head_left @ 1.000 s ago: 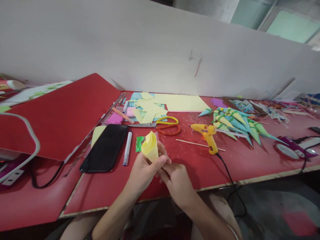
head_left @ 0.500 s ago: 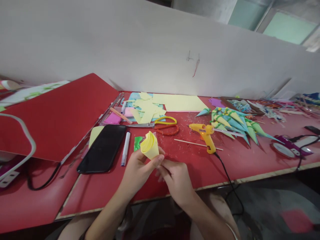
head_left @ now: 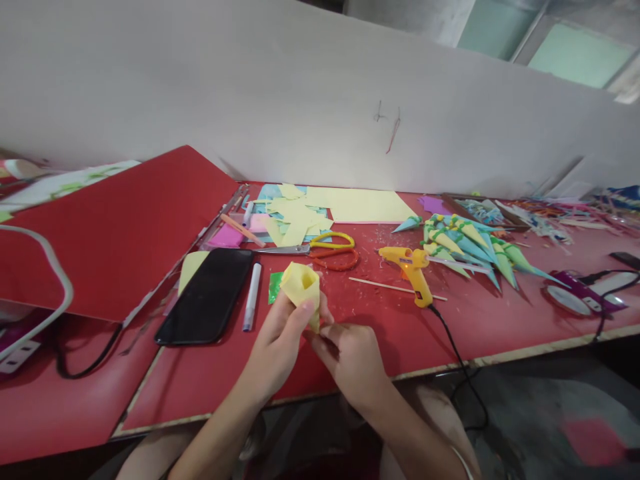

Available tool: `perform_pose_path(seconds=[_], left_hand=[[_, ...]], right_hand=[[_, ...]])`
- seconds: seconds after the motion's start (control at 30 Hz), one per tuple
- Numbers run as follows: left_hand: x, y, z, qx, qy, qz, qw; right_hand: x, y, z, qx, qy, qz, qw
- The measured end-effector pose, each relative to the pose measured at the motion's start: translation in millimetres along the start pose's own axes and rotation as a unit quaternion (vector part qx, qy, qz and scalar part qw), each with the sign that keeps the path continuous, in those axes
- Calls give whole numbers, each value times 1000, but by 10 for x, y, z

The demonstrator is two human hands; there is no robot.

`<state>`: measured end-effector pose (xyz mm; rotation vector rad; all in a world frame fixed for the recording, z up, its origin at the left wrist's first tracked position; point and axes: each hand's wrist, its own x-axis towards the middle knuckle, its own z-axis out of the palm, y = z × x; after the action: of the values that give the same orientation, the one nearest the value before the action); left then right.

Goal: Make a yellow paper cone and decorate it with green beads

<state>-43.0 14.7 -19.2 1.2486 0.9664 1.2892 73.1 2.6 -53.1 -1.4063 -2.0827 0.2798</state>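
Observation:
A yellow paper cone [head_left: 301, 285] is held upright, its open mouth at the top and its point downward. My left hand [head_left: 283, 337] is closed around the cone's side, thumb pressed on the front. Lower down, my right hand [head_left: 353, 353] pinches the pointed tip. Just behind the cone lies a small green packet [head_left: 275, 287]. Scissors [head_left: 333, 249] with yellow and red handles rest farther back. To the right, a yellow glue gun [head_left: 413, 270] lies near a thin wooden stick [head_left: 375, 285].
A black phone [head_left: 206, 297] and a white marker [head_left: 252, 297] lie at the left. Yellow paper scraps [head_left: 297, 217] and a large yellow sheet [head_left: 365, 205] are at the back. Finished-looking blue, yellow and green cones [head_left: 465, 243] are piled right. A black cord hangs over the edge.
The cone's mouth has opened wider and its rolled layers have loosened. My left thumb has shifted on its side. My right fingers have moved slightly lower at the tip.

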Motion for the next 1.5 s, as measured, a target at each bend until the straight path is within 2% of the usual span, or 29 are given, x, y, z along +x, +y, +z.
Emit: perform_pose_path(seconds=[0.07, 0.17, 0.23, 0.3, 0.37, 0.47, 0.5, 0.57, 0.7, 0.83, 0.9, 1.03, 1.2, 1.33, 1.5], left_hand=[[-20, 13, 35, -14, -8, -14, 1000], [-37, 44, 65, 38, 22, -11, 999], [-35, 67, 60, 97, 36, 13, 995], [-25, 88, 40, 149, 22, 51, 987], [-16, 101, 18, 182, -7, 80, 980], [-18, 91, -9, 210, -47, 90, 972], [-22, 79, -16, 214, -65, 87, 971], [-32, 52, -31, 213, -111, 78, 968], [-45, 22, -52, 210, -183, 48, 959], [-46, 19, -58, 211, -258, 25, 943], [-48, 14, -54, 205, -276, 29, 939], [-49, 31, -33, 181, -274, 19, 944], [-52, 76, -23, 144, -276, -18, 950], [-62, 45, -33, 111, -230, -56, 965], [-51, 23, -17, 102, -220, -48, 969]], right_hand=[[4, -1, -8, -6, -14, -8, 1000], [12, 13, -35, 19, -43, -6, 999], [20, 33, -78, 74, -53, -3, 996], [30, 55, -143, 173, -42, -12, 984], [38, 73, -217, 307, -4, -33, 951], [36, 90, -313, 469, 64, -63, 879], [32, 95, -338, 498, 71, -74, 861], [27, 109, -384, 524, 36, -106, 844], [44, 157, -481, 496, -90, -171, 847], [81, 187, -566, 447, -113, -191, 867], [88, 185, -586, 436, -119, -196, 870], [82, 176, -573, 453, -110, -185, 865], [74, 171, -534, 507, -82, -160, 843], [71, 164, -520, 511, -76, -140, 844], [66, 174, -475, 504, -44, -114, 855]])
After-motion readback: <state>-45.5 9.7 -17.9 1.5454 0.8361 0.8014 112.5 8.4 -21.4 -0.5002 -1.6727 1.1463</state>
